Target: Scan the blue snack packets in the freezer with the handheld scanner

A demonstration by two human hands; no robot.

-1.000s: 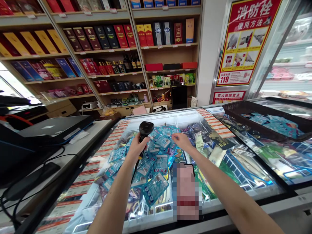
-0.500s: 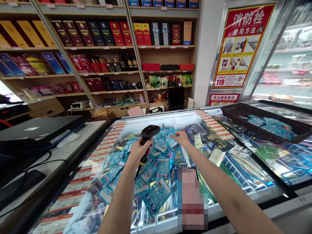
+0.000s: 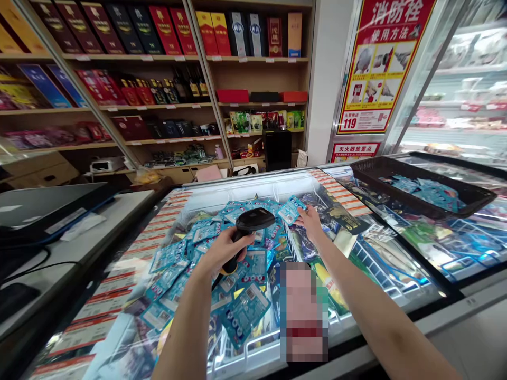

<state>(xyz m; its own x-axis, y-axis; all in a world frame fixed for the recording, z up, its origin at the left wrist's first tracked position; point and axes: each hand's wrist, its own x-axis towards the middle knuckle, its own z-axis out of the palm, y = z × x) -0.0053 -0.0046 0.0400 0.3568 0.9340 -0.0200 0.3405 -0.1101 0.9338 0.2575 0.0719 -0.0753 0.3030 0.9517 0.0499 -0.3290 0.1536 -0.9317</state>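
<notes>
My left hand (image 3: 226, 247) is wrapped round the handle of a black barcode scanner (image 3: 255, 218), its head over the heap of packets. My right hand (image 3: 311, 222) pinches the edge of a blue packet (image 3: 291, 210) and holds it up to the right of the scanner. Below both hands, many more blue packets (image 3: 247, 311) with printed barcodes lie heaped on the glass top and in the wire-basket area of a chest freezer (image 3: 277, 179); exactly which lie on glass I cannot tell.
A black tray (image 3: 467, 208) with more blue packets rests on the freezer at the right. Pixelated, phone-like, an upright shape (image 3: 303, 311) lies at the front edge. A counter (image 3: 91, 248) with equipment and cables borders the left; boxed goods fill shelves (image 3: 257, 59) behind.
My right hand has lifted a blue packet off the heap and brought it slightly right. The scanner has turned and shifted a little right in my left hand. The whole view has tilted down slightly.
</notes>
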